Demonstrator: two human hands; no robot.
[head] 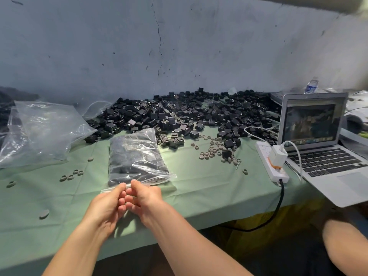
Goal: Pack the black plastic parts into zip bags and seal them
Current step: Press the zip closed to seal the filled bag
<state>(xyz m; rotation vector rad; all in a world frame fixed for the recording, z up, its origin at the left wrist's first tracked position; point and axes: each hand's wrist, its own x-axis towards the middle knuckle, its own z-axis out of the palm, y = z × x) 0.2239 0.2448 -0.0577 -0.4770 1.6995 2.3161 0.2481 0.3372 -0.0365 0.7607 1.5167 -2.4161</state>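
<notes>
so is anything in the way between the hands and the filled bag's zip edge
Nothing visible is. The left hand and right hand are at the near end of the filled zip bag, side by side, thumbs and fingers pinching its seal strip. The loose grey rings lie off to the sides, clear of it.

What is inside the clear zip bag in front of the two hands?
The zip bag holds black plastic parts, dim through glare. The left hand and right hand pinch its near edge, hiding the seal.
</notes>
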